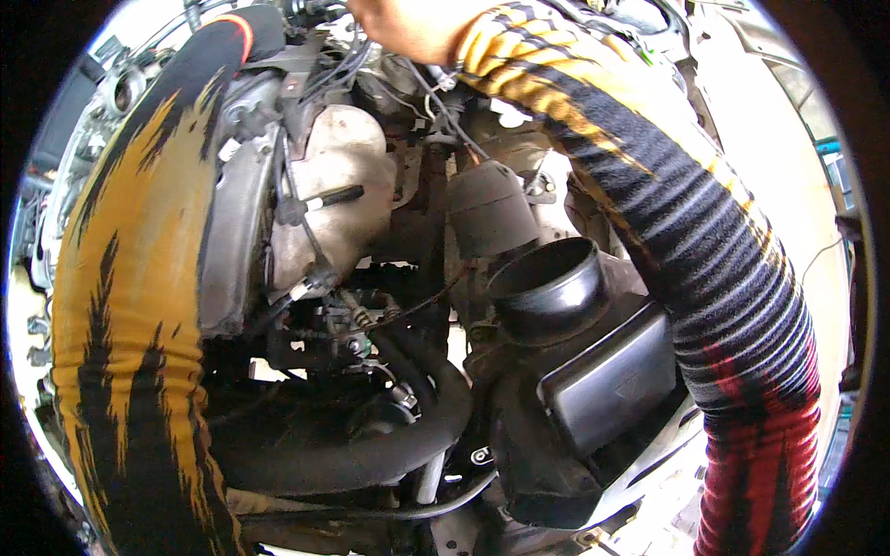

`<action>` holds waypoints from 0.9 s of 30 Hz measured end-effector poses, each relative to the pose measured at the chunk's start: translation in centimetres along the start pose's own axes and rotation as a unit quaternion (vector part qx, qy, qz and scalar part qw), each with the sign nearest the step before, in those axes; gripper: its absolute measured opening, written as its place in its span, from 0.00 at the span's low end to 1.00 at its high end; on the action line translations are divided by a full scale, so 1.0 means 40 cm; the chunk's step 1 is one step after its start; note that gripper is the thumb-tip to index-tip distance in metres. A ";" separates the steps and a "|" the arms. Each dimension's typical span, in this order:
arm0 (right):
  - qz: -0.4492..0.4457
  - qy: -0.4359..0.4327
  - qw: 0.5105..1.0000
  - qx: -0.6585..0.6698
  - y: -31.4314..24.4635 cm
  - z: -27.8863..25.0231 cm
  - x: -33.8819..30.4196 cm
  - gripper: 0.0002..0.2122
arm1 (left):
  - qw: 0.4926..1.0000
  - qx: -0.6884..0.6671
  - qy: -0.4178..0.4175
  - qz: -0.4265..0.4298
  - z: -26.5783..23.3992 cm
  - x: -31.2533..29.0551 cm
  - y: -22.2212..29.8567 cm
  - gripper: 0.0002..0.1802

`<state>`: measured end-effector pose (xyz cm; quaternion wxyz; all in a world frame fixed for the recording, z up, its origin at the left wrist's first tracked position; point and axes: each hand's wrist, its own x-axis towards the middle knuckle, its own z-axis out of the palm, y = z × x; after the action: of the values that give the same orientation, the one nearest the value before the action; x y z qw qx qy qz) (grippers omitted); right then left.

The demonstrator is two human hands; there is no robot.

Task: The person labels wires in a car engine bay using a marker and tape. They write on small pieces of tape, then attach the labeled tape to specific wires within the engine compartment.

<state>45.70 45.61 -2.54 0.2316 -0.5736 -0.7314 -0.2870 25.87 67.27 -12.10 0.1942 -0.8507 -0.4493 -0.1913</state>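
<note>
Both my arms, in yellow, black and red patterned sleeves, reach over a car engine bay to its far side. My right hand (408,26) is at the top edge of the head view, next to thin dark cables (348,69); its fingers are cut off or hidden there. The left sleeve (139,222) ends in an orange-red band, with a dark shape past it that may be a glove on my left hand (267,30). The fingers of that hand do not show, and I cannot make out what either hand touches.
A black air filter housing (612,380) with a round open inlet (547,283) stands at the right front. A thick black hose (362,463) curves across the front. Between my arms are a pale metal heat shield (343,157), a dark cylindrical part (491,211) and hanging wiring.
</note>
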 end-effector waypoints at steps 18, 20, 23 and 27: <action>-0.062 0.007 0.996 0.059 0.023 -0.018 0.025 0.25 | 0.999 -0.042 0.031 -0.002 -0.008 -0.025 0.019 0.22; -0.057 -0.018 0.996 0.067 0.020 -0.020 0.027 0.24 | 0.998 -0.046 0.036 -0.002 -0.008 -0.029 0.019 0.22; -0.047 -0.031 0.997 0.054 0.022 -0.026 0.027 0.24 | 0.998 -0.053 0.039 -0.003 -0.002 -0.034 0.017 0.22; -0.060 -0.017 0.995 0.072 0.033 -0.030 0.028 0.24 | 0.997 -0.059 0.043 -0.008 0.007 -0.038 0.013 0.22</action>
<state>46.73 45.82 -0.71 0.2417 -0.5155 -0.7871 -0.2374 25.53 66.08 -13.17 0.1611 -0.8480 -0.4358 -0.2551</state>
